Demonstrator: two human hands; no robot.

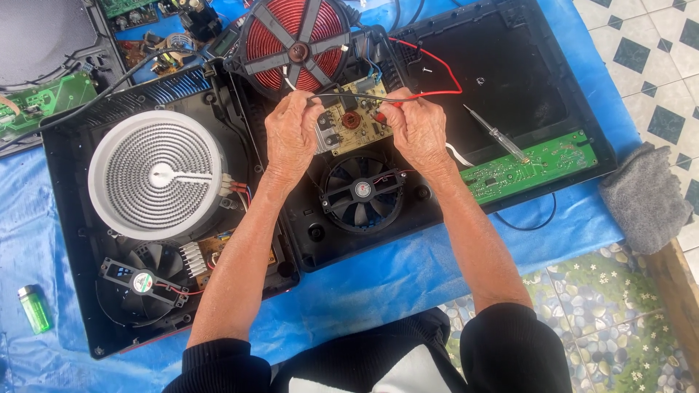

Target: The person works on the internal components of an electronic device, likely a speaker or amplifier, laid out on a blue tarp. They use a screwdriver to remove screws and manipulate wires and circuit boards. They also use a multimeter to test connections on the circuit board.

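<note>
An opened black cooktop housing [73, 218] lies on a blue sheet [378, 276]. Both my hands rest on a tan circuit board [357, 127] in its middle bay. My left hand [293, 135] grips the board's left edge and pinches a black probe lead. At the board's right side, my right hand [419, 131] pinches a red probe with a red wire [437, 65]. A black fan [362, 191] sits just below the board. Above it, a red induction coil [295, 45] stands tilted up.
A white radiant heater disc [156, 175] and a second fan [138, 280] fill the left bay. A screwdriver [495, 135] and a green circuit board [531, 166] lie on the black glass top at right. A grey cloth [644, 193] and green lighter [33, 309] lie nearby.
</note>
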